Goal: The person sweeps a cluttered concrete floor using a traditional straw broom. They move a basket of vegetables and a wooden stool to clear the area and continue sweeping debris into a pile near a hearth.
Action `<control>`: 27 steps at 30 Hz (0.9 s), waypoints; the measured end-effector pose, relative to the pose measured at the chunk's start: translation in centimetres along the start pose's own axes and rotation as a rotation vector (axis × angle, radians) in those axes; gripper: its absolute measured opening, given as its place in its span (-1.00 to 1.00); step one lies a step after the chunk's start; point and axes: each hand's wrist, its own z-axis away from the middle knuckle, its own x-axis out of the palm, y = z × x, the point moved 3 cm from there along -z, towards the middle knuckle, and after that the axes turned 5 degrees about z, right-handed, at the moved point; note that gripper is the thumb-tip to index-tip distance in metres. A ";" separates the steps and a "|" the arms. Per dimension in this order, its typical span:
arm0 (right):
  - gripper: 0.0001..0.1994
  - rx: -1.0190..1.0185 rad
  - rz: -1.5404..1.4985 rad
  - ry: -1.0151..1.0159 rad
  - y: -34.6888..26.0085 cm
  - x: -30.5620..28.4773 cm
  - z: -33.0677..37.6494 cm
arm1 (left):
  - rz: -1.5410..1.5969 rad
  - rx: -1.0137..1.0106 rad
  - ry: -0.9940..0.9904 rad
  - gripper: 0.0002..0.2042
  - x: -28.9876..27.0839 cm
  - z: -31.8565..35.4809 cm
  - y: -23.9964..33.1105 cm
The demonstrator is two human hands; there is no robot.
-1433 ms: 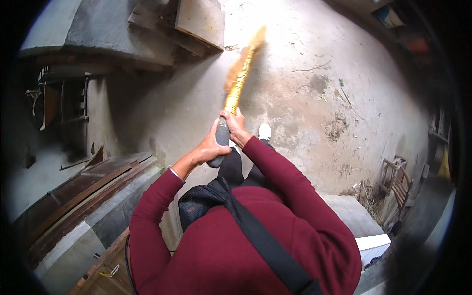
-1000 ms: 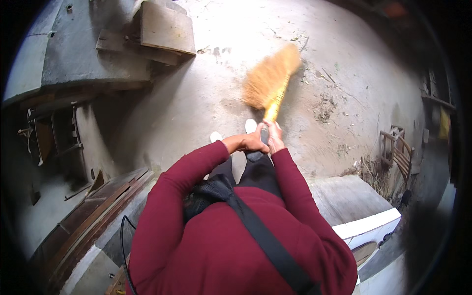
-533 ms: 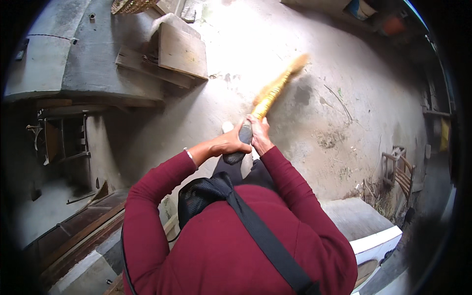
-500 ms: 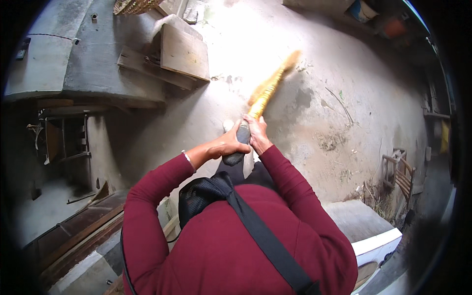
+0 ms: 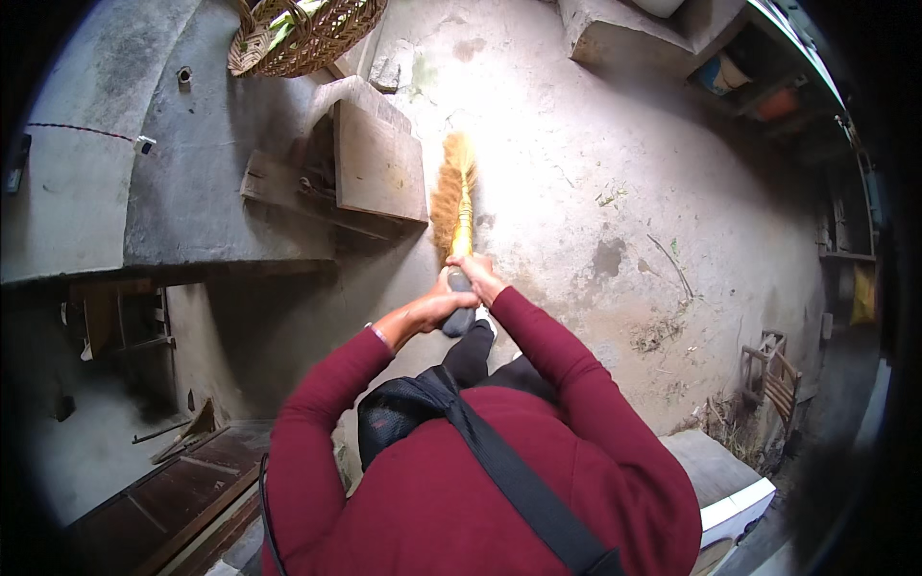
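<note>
Gripped low, broom (image 5: 457, 206) pointing straight ahead.

Seen from above, a person in a dark red long-sleeved top holds a short straw-coloured broom with a yellow-bound handle (image 5: 459, 216) out in front. The left hand (image 5: 444, 305) and the right hand (image 5: 477, 276) are both closed around the handle's lower end, touching each other. The bristles point away over the stained grey concrete floor (image 5: 615, 173). Just left of the bristles lies a flat brown wooden board (image 5: 377, 161); a woven wicker basket (image 5: 305, 34) sits well beyond it.
</note>
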 end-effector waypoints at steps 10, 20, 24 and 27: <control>-0.67 -0.070 0.153 -0.074 -4.7 4.1 -5.4 | -0.064 0.093 0.182 -0.36 -3.0 -2.5 5.5; -0.51 -0.155 0.050 0.505 -6.5 -2.4 -5.2 | -0.295 -0.086 -0.184 -0.14 -1.1 -4.8 10.2; -0.56 -0.121 -0.129 0.213 -10.8 0.5 -3.2 | -0.315 0.028 -0.023 -0.18 -1.0 -3.6 12.5; -0.67 -0.159 -0.192 0.070 -11.0 -1.1 -9.0 | -0.280 0.038 0.004 -0.25 1.1 -7.5 14.5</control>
